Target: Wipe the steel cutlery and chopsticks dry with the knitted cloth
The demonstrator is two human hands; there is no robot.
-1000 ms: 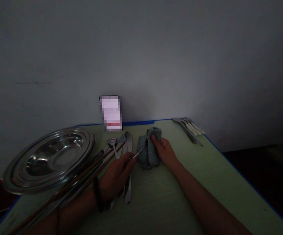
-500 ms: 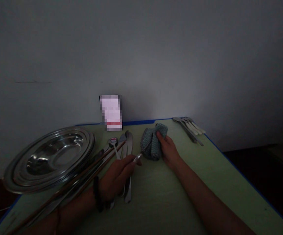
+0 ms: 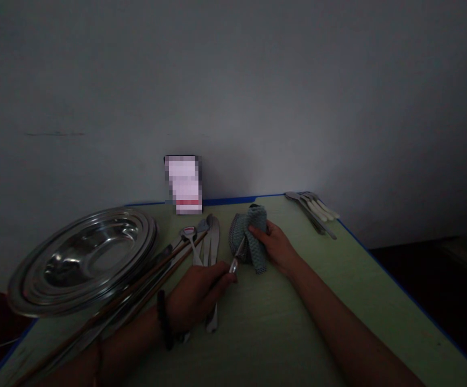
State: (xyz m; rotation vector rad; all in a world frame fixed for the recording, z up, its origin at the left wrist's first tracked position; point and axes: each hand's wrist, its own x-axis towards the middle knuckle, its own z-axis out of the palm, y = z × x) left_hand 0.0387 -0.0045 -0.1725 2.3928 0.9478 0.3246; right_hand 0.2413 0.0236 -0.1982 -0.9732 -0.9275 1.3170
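Note:
My left hand (image 3: 201, 290) is closed round the handle of a metal utensil (image 3: 236, 257) whose far end is buried in a blue-grey checked cloth (image 3: 249, 236). My right hand (image 3: 276, 244) grips that cloth, wrapped about the utensil's hidden end, just above the green table (image 3: 282, 322). Whether the utensil is a spoon, fork or knife cannot be made out. Beside my left hand lie several loose pieces of cutlery (image 3: 209, 247) and long chopsticks (image 3: 136, 290).
Stacked steel plates (image 3: 80, 258) sit at the left of the table. A small group of spoons and forks (image 3: 312, 209) lies at the far right corner. A blurred-out upright item (image 3: 183, 184) leans on the wall. The table's blue edge (image 3: 398, 290) runs along the right.
The utensil's handle has swung from lying low to pointing more steeply into the cloth. My right hand has shifted and rebunched the cloth around it, and my left hand moved slightly right.

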